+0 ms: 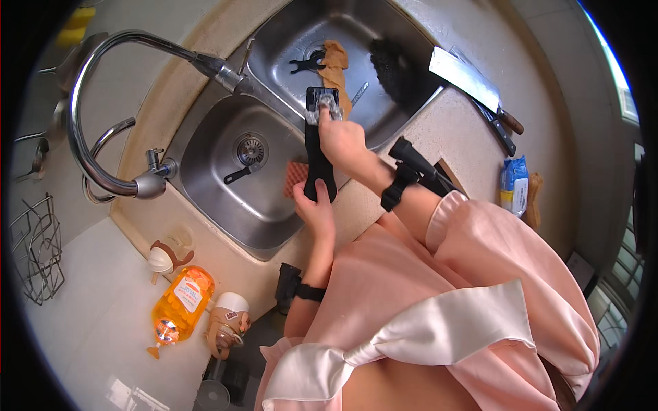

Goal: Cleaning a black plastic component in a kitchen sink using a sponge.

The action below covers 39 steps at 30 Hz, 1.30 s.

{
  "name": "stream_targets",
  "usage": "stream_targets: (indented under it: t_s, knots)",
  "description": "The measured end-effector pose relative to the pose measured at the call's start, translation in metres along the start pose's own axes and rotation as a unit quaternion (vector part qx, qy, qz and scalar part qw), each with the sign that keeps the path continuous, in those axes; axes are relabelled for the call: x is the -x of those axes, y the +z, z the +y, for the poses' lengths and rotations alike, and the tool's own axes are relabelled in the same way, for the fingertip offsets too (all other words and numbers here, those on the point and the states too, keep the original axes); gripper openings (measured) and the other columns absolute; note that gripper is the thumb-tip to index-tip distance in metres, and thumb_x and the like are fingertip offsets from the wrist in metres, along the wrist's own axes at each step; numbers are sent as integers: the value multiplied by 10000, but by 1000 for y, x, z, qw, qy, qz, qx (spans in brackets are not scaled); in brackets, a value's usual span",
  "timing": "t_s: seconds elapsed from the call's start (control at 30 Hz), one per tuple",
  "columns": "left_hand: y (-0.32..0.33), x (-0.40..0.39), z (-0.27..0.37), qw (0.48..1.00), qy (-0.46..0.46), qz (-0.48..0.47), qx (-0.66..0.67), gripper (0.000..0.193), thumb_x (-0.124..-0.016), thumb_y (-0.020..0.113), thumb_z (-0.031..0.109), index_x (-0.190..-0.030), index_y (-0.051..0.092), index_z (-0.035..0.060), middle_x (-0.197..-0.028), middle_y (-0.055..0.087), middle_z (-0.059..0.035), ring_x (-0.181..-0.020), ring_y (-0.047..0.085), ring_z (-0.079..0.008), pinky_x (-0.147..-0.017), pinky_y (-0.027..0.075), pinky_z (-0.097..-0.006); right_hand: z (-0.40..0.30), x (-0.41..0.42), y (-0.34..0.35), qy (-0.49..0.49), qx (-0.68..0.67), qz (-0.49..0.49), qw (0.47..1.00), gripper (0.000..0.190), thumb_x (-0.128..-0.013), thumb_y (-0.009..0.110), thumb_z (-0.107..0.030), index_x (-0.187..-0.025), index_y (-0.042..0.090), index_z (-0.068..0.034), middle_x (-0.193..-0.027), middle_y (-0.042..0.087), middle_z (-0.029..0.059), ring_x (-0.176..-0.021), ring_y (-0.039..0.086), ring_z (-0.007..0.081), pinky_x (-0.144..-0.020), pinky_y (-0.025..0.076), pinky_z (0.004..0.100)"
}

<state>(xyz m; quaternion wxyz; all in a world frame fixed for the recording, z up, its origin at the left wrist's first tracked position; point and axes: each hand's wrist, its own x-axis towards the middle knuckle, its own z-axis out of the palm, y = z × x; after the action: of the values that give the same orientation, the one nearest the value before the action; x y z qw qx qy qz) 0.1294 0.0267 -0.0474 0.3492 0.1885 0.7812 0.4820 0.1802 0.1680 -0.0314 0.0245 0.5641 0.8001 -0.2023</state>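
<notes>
My left hand grips the lower end of a long black tool, perhaps a grater or slicer, over the divider between two steel sink basins. My right hand presses a grey metal scouring pad onto the tool's upper end with a fingertip. Beneath the tool, partly hidden, is a pink sponge. A small black-handled tool lies near the drain of the near basin. In the far basin are an orange-brown cloth, a black forked piece and a dark bristly mass.
A curved chrome faucet arches at the left. A cleaver and a black-handled knife lie on the right counter near a blue wipes pack. An orange soap bottle and a cup stand lower left.
</notes>
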Motion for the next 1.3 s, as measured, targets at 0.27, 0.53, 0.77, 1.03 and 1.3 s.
stream_targets:
  t_s: [0.27,0.53,0.77,1.03,1.3]
  knots:
    - [-4,-2,-5,997,52,-22,-46,211,-851,622,163,-893,519,-15,-774,623,-157,-691,617,-261,-657,476,-366,5,-25,-8,5,-7,-30,1000,617,-815,464,-94,-1406,301,-26,-730,670,130,-648,665,295,-542,514,400]
    - [-4,-10,4,995,65,-37,-67,207,-851,622,160,-883,525,-21,-790,618,-154,-712,593,-248,-674,469,-358,2,-35,-15,22,-32,-51,998,645,-804,479,-98,-1420,295,-54,-787,679,145,-709,670,310,-589,519,412]
    - [-3,-3,7,994,66,-39,-73,204,-854,620,139,-893,532,-41,-804,610,-129,-720,572,-209,-687,463,-330,10,-40,-12,18,-81,2,997,614,-802,461,-87,-1400,327,-41,-789,672,164,-713,665,322,-608,515,441]
    - [-1,-1,30,995,56,-40,-66,214,-853,624,117,-927,540,-66,-880,611,-139,-771,566,-210,-747,468,-337,8,-38,-17,7,-62,4,998,506,-845,437,-96,-1327,379,48,-789,682,149,-709,676,306,-609,518,423]
    - [-3,-9,4,995,18,-50,-84,203,-855,609,104,-948,550,-66,-870,623,-134,-815,581,-207,-785,466,-352,7,-42,-13,14,-71,-15,997,639,-817,460,-113,-1430,285,-78,-829,682,149,-733,669,314,-626,519,437]
